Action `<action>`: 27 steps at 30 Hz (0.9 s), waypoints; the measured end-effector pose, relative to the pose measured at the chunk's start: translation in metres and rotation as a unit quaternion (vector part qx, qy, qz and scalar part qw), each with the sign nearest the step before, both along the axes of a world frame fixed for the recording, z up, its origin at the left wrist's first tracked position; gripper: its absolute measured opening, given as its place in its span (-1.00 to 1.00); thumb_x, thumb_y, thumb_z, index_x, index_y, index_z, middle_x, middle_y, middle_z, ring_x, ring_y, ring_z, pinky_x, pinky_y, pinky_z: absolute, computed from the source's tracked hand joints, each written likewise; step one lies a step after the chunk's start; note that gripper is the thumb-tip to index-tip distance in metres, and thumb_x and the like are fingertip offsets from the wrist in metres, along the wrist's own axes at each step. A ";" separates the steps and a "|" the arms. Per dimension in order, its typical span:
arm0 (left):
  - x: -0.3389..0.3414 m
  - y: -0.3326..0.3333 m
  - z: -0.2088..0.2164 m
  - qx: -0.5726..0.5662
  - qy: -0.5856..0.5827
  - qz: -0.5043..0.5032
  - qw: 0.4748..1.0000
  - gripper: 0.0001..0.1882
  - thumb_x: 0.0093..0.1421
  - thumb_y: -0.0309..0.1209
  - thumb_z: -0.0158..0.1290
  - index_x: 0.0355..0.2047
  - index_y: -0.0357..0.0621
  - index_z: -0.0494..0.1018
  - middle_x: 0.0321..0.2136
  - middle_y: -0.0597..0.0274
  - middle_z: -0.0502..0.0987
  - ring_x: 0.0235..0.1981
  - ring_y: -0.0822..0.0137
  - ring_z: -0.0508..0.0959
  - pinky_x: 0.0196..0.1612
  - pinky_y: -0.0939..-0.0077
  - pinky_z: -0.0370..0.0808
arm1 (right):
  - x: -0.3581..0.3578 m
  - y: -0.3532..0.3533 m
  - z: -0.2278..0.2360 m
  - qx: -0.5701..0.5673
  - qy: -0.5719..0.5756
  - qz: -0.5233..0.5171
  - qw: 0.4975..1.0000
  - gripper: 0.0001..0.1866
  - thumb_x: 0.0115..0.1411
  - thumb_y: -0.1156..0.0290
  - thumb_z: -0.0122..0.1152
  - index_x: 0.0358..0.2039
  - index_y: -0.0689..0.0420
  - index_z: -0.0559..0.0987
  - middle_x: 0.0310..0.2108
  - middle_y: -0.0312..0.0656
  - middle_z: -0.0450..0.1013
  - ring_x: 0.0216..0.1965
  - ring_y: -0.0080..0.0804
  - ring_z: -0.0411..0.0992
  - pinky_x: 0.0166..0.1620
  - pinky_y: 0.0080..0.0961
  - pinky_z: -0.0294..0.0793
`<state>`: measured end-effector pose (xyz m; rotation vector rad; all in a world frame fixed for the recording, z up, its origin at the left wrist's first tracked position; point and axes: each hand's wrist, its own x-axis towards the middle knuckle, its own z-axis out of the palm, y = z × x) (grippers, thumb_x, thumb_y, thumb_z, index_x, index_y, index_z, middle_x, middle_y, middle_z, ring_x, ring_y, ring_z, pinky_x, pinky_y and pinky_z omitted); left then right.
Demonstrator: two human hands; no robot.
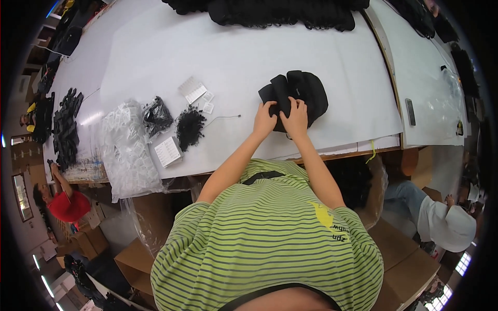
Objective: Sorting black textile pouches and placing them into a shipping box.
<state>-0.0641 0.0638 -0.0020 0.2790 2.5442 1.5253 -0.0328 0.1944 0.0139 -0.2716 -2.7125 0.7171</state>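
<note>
A black fabric bag (317, 98) with wide folded flaps or straps lies on the white table, right of centre. My left hand (265, 120) grips its near left edge, the thumb and fingers closed on the cloth. Close beside it, my right hand (295, 118) is bent over the middle of the bag, its fingertips pinching a fold. Which layers of cloth sit between the fingers is partly hidden. Left of the bag, a thin cord (225, 116) runs from a heap of small black parts (190, 128).
Printed white cards (192, 89), a white card stack (168, 152), a bag of black parts (157, 116) and a large clear plastic bag (129, 147) lie to the left. Black goods (285, 13) are piled at the far edge. A phone (410, 112) rests on the right-hand table. Other people (68, 205) work nearby.
</note>
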 end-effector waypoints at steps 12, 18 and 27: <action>0.044 -0.072 -0.022 0.025 -0.036 0.059 0.997 -0.20 0.22 -0.14 0.03 0.32 -0.14 -0.11 0.14 -0.25 0.17 0.02 -0.11 0.39 0.03 0.17 0.38 | 0.042 -0.028 -0.025 -0.795 -0.192 -0.067 0.572 -0.33 0.12 0.60 -0.32 0.26 -0.17 0.21 -0.04 -0.11 0.36 -0.14 -0.28 0.45 -0.17 -0.20 0.53; 0.046 -0.078 -0.001 0.339 -0.365 0.037 0.866 -0.21 0.30 0.03 -0.11 0.33 -0.14 -0.15 0.25 0.06 0.13 0.22 0.21 0.24 0.19 0.36 0.25 | 0.047 -0.030 -0.044 -0.618 -0.307 -0.058 0.721 -0.38 0.13 0.57 -0.24 0.23 -0.12 0.29 -0.18 -0.09 0.40 -0.27 -0.36 0.43 -0.18 -0.41 0.45; 0.040 -0.066 -0.018 0.215 -0.258 0.045 0.941 -0.20 0.27 0.00 -0.03 0.32 -0.17 -0.09 0.23 0.01 0.16 0.21 0.17 0.24 0.18 0.39 0.25 | 0.059 -0.044 -0.034 -0.456 -0.181 0.064 0.869 -0.37 0.16 0.15 0.21 0.23 -0.02 0.31 0.08 0.07 0.28 -0.05 -0.26 0.42 -0.05 -0.39 0.43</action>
